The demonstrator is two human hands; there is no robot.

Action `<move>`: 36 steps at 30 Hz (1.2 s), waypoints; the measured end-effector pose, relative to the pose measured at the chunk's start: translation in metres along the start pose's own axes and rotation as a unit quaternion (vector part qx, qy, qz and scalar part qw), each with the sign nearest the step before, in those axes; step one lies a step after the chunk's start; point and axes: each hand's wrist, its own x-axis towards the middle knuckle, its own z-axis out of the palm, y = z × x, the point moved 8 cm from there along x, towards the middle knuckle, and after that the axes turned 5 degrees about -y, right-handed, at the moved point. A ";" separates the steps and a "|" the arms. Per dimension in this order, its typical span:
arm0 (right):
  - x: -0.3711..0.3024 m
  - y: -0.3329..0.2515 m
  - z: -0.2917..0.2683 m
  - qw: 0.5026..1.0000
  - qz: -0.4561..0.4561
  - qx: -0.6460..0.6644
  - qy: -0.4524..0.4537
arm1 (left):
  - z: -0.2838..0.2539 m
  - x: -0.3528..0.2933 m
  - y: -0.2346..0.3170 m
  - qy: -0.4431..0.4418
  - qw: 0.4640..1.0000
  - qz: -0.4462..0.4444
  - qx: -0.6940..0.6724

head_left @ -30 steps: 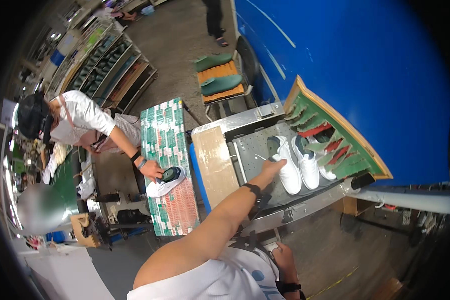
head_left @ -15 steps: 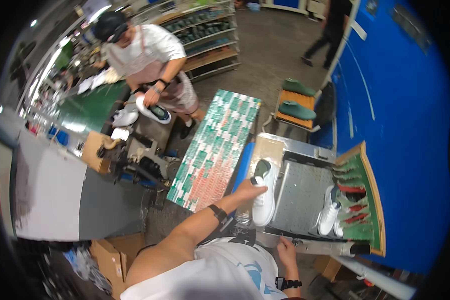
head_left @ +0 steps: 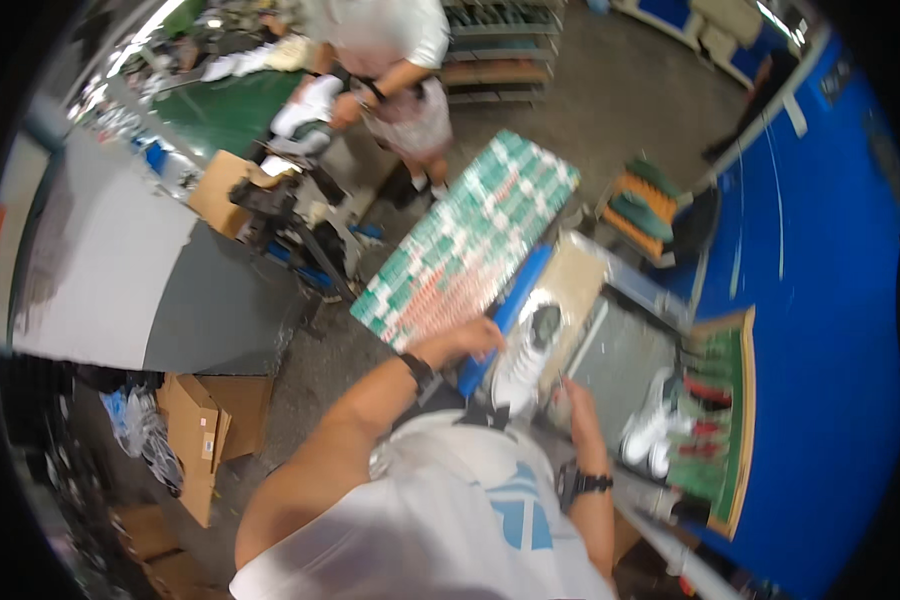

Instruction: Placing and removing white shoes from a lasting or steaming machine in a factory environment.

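A white lace-up shoe [head_left: 518,368] with a dark green inside lies on the tan left strip of the machine's worktop [head_left: 582,262], its toe toward me. Just left of the shoe is my left hand [head_left: 475,340], fingers bent and blurred; whether it touches the shoe is unclear. My right hand [head_left: 578,408] is at the worktop's near edge, right of the toe. Its fingertips are pinched together, and what they hold is too small to make out. Another pair of white shoes [head_left: 648,428] rests on the right of the grey plate [head_left: 620,365].
A table with a green, white and red patterned top [head_left: 470,235] stands ahead on the left. Beyond it a co-worker [head_left: 395,75] handles a white shoe [head_left: 310,105]. Green shoe forms [head_left: 640,210] sit on an orange rack. A blue panel [head_left: 820,260] walls the right side.
My left hand has let go of the white shoe, which now lies on the tan strip. My right hand has come up beside its toe. The view has shifted.
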 end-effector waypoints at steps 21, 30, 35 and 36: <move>-0.010 -0.075 0.128 0.642 -0.390 -0.655 0.082 | 0.037 0.069 0.119 -0.082 0.909 0.172 0.371; 0.032 -0.087 0.119 0.876 -0.211 -0.433 -0.031 | 0.026 0.082 0.126 -0.007 0.882 0.222 0.415; 0.002 -0.055 0.163 0.836 -0.272 -0.447 -0.163 | 0.031 0.080 0.127 -0.024 0.872 0.244 0.423; -0.013 -0.052 0.166 0.819 -0.201 -0.485 -0.230 | 0.031 0.082 0.122 -0.042 0.885 0.223 0.407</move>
